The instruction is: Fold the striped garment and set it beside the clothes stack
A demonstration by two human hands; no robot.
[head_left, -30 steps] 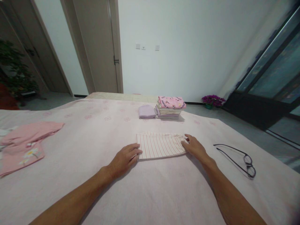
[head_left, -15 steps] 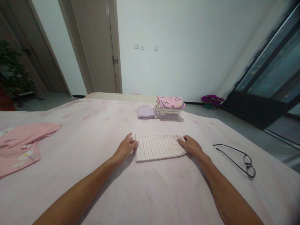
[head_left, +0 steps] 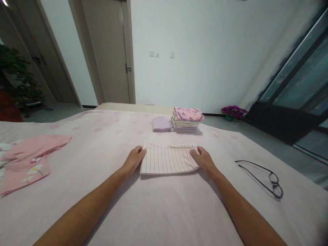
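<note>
A folded white cloth with thin pink stripes (head_left: 167,159) lies flat on the pink bedspread (head_left: 159,205) in front of me. My left hand (head_left: 133,159) is at its left end, fingers curled round the edge. At the right end is my right hand (head_left: 202,158), thumb on top of the cloth and fingers closed on its edge. Both forearms reach in from the bottom of the view.
Behind the cloth stand a stack of folded clothes with a pink one on top (head_left: 187,119) and a folded lilac piece (head_left: 161,124). Pink garments (head_left: 28,160) lie unfolded at the left. Black glasses (head_left: 266,176) rest at the right, near the bed's edge.
My left hand slid from the cloth's near left corner up along its left edge and closed on it. The right hand shifted slightly inward, and the cloth now sits a little further left.
</note>
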